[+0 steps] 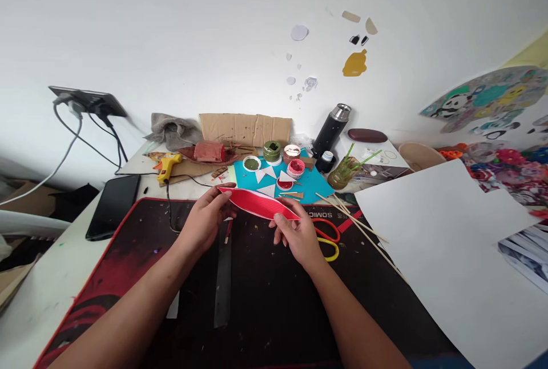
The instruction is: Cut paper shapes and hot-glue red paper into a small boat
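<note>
Both hands hold a red, leaf-shaped piece of ribbed paper (259,203) with a pale edge, raised above the dark desk mat (274,300). My left hand (208,212) pinches its left pointed end, thumb on top. At the other tip, my right hand (297,232) grips it between thumb and fingers. Scissors (329,240) with one red and one yellow loop lie beside my right hand, their blades hidden. Below my left hand is a dark ruler (223,289), with a thin red pencil-like stick (228,232) near its top.
Open paint jars (272,152) and white paper triangles (266,173) sit on a blue sheet (319,186). A yellow glue gun (168,167) stands at left, near a black phone (113,207). Wooden sticks (368,231) and white card (445,255) lie right; a black thermos (331,129) stands behind.
</note>
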`<move>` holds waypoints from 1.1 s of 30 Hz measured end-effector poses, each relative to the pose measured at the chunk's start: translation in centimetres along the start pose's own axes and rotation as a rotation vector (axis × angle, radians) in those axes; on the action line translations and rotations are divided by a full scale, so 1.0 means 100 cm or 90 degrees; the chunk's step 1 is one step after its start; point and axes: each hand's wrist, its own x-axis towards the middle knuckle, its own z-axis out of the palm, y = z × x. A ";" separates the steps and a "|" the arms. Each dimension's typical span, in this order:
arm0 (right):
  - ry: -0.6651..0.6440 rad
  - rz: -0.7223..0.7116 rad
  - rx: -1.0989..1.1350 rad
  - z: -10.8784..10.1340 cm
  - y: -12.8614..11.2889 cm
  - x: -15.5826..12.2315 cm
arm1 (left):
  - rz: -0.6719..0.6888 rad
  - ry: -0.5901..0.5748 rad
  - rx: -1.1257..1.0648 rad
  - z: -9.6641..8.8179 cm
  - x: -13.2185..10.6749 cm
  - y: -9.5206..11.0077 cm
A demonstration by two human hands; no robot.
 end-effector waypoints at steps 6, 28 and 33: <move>-0.025 0.002 -0.031 0.004 0.001 -0.003 | 0.021 0.038 -0.008 -0.001 0.002 -0.004; -0.045 0.020 -0.083 0.005 0.000 -0.006 | 0.037 0.089 0.029 -0.001 0.004 -0.001; -0.038 0.024 -0.080 0.005 -0.001 -0.005 | 0.044 0.076 0.024 -0.002 0.003 0.000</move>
